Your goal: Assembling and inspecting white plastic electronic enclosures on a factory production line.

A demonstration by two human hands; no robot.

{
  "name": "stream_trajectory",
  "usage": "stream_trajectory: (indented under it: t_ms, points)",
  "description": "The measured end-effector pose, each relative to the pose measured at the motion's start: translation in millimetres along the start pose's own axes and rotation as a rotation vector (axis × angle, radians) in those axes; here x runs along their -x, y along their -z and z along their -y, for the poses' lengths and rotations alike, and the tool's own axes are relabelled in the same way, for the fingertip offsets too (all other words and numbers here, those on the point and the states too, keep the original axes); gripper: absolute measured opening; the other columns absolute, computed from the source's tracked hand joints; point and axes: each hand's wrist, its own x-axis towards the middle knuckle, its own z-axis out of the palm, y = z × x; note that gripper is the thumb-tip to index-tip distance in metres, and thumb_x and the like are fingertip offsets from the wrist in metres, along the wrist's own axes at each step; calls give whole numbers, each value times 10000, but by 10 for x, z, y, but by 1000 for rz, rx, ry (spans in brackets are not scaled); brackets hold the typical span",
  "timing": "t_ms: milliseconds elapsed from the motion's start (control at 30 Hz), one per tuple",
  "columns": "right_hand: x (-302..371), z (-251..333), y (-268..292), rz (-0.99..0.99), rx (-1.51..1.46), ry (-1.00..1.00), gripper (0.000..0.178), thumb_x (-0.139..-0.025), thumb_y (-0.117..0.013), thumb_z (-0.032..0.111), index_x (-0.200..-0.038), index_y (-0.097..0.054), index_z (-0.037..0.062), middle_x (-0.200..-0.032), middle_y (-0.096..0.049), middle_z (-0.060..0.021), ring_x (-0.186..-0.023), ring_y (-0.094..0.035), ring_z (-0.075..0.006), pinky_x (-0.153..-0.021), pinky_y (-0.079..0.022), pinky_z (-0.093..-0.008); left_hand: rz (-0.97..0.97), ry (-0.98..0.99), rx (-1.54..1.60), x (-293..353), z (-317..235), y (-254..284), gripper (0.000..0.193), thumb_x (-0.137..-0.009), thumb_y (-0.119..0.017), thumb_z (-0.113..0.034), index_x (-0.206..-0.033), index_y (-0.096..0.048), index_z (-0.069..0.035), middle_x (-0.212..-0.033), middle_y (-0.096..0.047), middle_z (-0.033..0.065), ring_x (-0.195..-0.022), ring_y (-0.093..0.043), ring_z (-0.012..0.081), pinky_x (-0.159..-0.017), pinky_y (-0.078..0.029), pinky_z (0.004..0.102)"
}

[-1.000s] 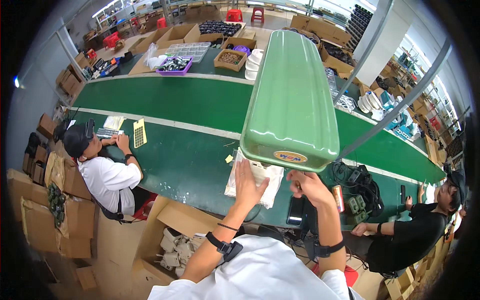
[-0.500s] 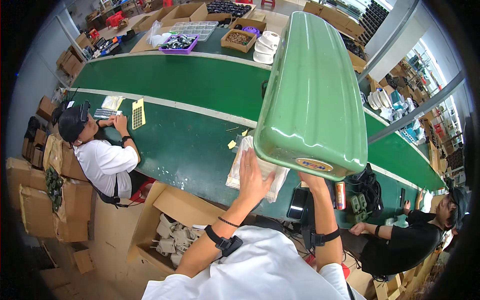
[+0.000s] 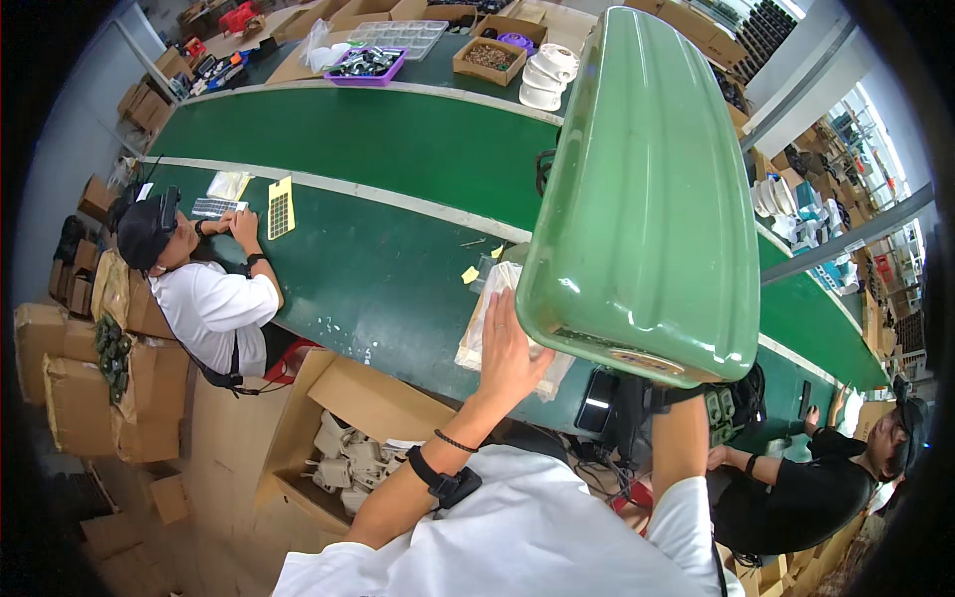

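My left hand [image 3: 509,348] lies with its fingers stretched out on a stack of pale, thin bags or sheets [image 3: 473,343] at the bench's near edge. Nothing is gripped in it. A big glossy green ribbed casing [image 3: 642,199], probably an overhead lamp, fills the upper right middle and stands between the camera and the bench. My right forearm [image 3: 680,443] reaches up behind its lower edge, so the right hand is hidden there. Small yellow paper scraps [image 3: 470,275] lie beside the stack.
A dark phone [image 3: 597,400] lies right of the stack. Below the bench, an open carton [image 3: 383,398] holds white plastic parts. One person [image 3: 214,308] sits left with a yellow sheet [image 3: 282,209] nearby, another [image 3: 796,497] right. Beyond runs a green conveyor belt [image 3: 348,139].
The whole view has shifted slightly. My right forearm has moved right, and its hand has gone farther behind the green casing. My left hand stays on the stack.
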Motion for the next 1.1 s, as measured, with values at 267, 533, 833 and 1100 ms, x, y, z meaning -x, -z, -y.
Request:
stream_trajectory:
  t_ms: [267, 533, 833, 1100]
  points:
    - [-315, 305, -31, -31, -73, 40, 344, -1058, -427, 300, -1053, -649, 38, -985, -642, -112, -935, -605, -225, -786, -487, -362, 27, 51, 98, -26, -131, 127, 769, -789, -800, -288, -1407, -472, 30, -1477, -376, 328, -1410, -310, 505, -1211, -215, 584]
    - [-294, 876, 130, -157, -109, 10, 432, -1087, -362, 345, -1059, -645, 19, -1022, -636, -121, -963, -592, -229, -816, -478, -369, 46, -60, 34, -78, -123, 174, 639, -770, -808, -316, -1303, -584, -45, -1450, -421, 271, -1398, -311, 478, -1191, -234, 582]
    - [-435, 1571, 670, -347, -64, 14, 521, -1117, -297, 390, -1066, -640, 1, -1058, -631, -130, -990, -580, -232, -847, -470, -375, -47, -47, -132, 114, -380, 54, 974, -742, -859, -193, -1453, -283, 141, -1428, -366, 337, -1354, -325, 508, -1147, -320, 544]
    - [-1728, 2089, 1094, -262, -723, -329, 493, -1121, -337, 377, -1045, -629, -12, -819, -590, -61, -684, -520, -110, -572, -478, -271, -49, 62, -82, 40, -550, 166, 1053, -706, -875, -141, -1480, -231, 166, -1460, -355, 380, -1352, -374, 509, -1157, -325, 516]
